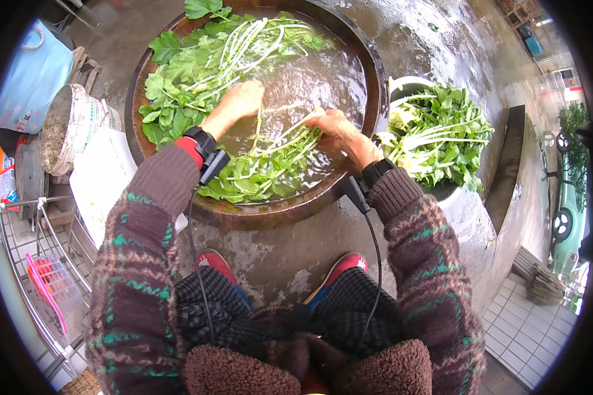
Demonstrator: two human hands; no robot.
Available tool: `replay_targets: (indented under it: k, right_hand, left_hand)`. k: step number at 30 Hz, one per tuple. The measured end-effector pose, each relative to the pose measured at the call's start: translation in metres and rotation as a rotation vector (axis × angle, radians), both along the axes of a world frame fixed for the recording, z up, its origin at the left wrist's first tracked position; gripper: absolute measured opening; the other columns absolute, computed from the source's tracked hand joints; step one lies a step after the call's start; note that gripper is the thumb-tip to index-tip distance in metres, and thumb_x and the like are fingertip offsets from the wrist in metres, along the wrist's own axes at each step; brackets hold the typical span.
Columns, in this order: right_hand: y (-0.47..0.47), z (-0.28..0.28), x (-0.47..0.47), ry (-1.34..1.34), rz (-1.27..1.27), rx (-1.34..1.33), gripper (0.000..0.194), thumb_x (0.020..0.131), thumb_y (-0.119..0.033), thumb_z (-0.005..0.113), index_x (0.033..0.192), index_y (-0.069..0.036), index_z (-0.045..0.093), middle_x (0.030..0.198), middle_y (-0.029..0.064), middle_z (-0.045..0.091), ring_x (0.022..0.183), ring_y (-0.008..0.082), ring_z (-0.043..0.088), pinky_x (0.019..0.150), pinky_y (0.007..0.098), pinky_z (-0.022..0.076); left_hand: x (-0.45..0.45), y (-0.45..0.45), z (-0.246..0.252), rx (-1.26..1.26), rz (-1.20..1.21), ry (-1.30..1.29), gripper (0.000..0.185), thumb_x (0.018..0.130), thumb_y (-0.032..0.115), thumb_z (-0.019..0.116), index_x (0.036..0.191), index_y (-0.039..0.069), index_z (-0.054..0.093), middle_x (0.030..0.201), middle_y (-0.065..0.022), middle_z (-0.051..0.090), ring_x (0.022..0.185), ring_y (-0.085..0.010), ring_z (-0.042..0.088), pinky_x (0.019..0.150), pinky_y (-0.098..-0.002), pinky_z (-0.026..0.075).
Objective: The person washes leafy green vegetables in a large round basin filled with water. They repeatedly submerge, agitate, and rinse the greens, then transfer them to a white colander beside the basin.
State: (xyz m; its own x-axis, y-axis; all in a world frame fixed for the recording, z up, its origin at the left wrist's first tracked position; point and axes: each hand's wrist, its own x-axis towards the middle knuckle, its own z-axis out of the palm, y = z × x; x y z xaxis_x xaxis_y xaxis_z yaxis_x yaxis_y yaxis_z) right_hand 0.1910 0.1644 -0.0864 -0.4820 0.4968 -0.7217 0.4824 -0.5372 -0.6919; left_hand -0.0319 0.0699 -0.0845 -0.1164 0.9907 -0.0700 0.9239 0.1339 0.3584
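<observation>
A round wooden tub [276, 217] of water stands before me, with leafy greens [188, 74] afloat along its left and far side. My left hand [242, 98] is closed over the middle of the tub, at a thin pale stem; whether it grips the stem is hard to tell. To its right, my right hand [333, 129] is closed around the pale stems of a bunch of greens [257, 173], whose leaves lie in the water at the near side. Right of the tub, more greens [440, 133] with pale stems are heaped in a white bucket [452, 197].
A dirty white bucket [64, 131] lies tipped at the left, near a light blue bag [32, 79]. Below them are a metal rack [44, 202] and a pink-rimmed plastic basket [54, 296]. A low ledge [506, 163] runs along the right. The concrete floor is wet.
</observation>
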Motion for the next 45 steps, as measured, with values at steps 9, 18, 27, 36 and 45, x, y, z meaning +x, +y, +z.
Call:
replay_targets:
  k: [9,18,27,36,45]
  right_hand:
    - [-0.002,-0.015,-0.008,0.005,-0.015,-0.166,0.016,0.079,-0.015,0.064,0.092,-0.007,0.059,0.084,0.0095,0.065,0.071,0.0228,0.064,0.063,0.0382,0.0552]
    - [-0.011,0.014,-0.001,0.349,-0.111,-0.167,0.017,0.075,-0.004,0.058,0.091,-0.003,0.054,0.082,0.0087,0.062,0.069,0.0196,0.062,0.062,0.0343,0.0551]
    - [-0.018,0.024,-0.026,0.708,-0.101,-0.504,0.029,0.086,-0.03,0.06,0.095,-0.002,0.056,0.085,0.012,0.063,0.078,0.0239,0.063,0.075,0.0375,0.0534]
    - [-0.01,0.017,-0.019,0.604,0.05,-0.381,0.059,0.086,-0.051,0.06,0.111,0.002,0.056,0.104,0.0128,0.062,0.09,0.0225,0.062,0.081,0.0345,0.0522]
    - [-0.002,-0.008,-0.026,0.195,-0.182,-0.056,0.008,0.081,-0.005,0.064,0.084,0.001,0.062,0.071,0.0092,0.064,0.058,0.0195,0.061,0.052,0.0345,0.0525]
  left_hand:
    - [0.011,-0.019,0.004,-0.33,0.209,-0.585,0.029,0.085,0.034,0.059,0.081,0.007,0.069,0.061,-0.0008,0.057,0.053,-0.0081,0.049,0.05,-0.0259,0.039]
    - [-0.028,-0.028,0.046,0.046,0.261,-1.273,0.025,0.084,0.018,0.064,0.103,0.001,0.066,0.078,-0.0012,0.064,0.068,-0.0077,0.057,0.061,-0.0206,0.047]
    - [0.033,-0.036,0.035,-0.067,0.108,-1.216,0.016,0.087,0.013,0.062,0.098,0.001,0.063,0.082,-0.0028,0.065,0.074,-0.0102,0.06,0.07,-0.0235,0.048]
    - [0.049,-0.029,0.024,-0.027,0.317,-1.316,0.015,0.084,0.007,0.065,0.096,-0.001,0.061,0.083,-0.0067,0.065,0.079,-0.0129,0.063,0.073,-0.0254,0.051]
    - [-0.014,-0.003,-0.001,0.29,0.455,0.456,0.05,0.078,0.024,0.066,0.116,-0.003,0.049,0.125,-0.023,0.045,0.118,-0.0337,0.044,0.097,-0.0426,0.039]
